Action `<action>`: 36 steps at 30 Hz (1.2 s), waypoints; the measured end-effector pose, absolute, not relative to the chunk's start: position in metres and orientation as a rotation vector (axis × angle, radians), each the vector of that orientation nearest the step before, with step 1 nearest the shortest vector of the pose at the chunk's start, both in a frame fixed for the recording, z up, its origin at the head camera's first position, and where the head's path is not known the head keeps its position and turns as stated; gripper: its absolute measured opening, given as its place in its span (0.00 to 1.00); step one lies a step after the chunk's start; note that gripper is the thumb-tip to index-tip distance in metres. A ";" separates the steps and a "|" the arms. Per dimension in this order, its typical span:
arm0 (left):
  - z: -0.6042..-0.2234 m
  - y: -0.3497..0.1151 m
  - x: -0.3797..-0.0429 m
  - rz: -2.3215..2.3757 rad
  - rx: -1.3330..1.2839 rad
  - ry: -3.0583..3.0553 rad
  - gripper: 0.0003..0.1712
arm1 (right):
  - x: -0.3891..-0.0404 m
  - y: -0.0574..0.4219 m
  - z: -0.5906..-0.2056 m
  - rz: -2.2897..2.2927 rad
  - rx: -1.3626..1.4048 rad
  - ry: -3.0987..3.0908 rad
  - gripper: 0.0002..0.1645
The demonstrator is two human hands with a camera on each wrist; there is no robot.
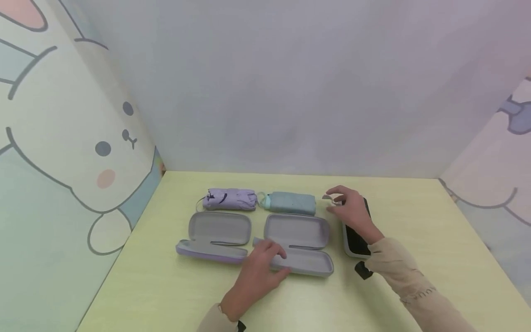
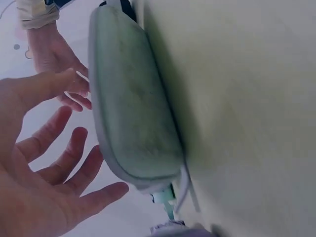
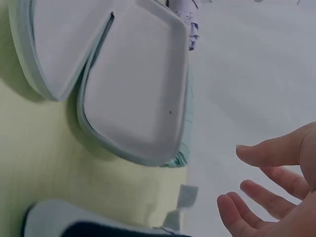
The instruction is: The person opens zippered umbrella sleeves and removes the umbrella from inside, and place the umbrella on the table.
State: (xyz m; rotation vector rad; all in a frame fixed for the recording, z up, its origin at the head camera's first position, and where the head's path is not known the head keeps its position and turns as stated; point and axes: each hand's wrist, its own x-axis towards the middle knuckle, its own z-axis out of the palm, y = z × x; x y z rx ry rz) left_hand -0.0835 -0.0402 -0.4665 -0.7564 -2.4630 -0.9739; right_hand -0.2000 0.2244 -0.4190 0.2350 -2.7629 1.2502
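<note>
Head view: left hand (image 1: 261, 267) loosely open, empty, near green, grey-lined clamshell case (image 1: 296, 229); right hand (image 1: 350, 208) likewise, by grey-rimmed black oblong (image 1: 357, 242). Probably reaching; next needs pinch.

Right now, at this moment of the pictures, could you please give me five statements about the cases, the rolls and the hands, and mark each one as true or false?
1. The purple case and the green case are both open. True.
2. In the head view, the purple roll lies to the left of the teal roll. True.
3. The teal roll lies inside the green case. False: it lies on the table, behind that case.
4. The left hand is by the green case. True.
5. The right hand grips the purple roll. False: the right hand is at the far end of the dark-topped object, away from that roll.
</note>
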 end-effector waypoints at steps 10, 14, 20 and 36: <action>-0.446 -0.012 -0.087 -1.140 -0.754 -2.505 0.15 | -0.201 0.251 -0.405 1.228 0.283 -2.705 0.19; -0.440 0.000 -0.089 -1.154 -0.739 -2.548 0.14 | -0.202 0.264 -0.404 1.201 0.256 -2.727 0.18; -0.437 0.021 -0.094 -1.271 -0.777 -2.509 0.13 | -0.204 0.283 -0.405 1.151 0.234 -2.728 0.17; -0.435 0.101 -0.103 -1.312 -0.661 -2.667 0.15 | -0.224 0.319 -0.412 1.287 0.173 -2.804 0.16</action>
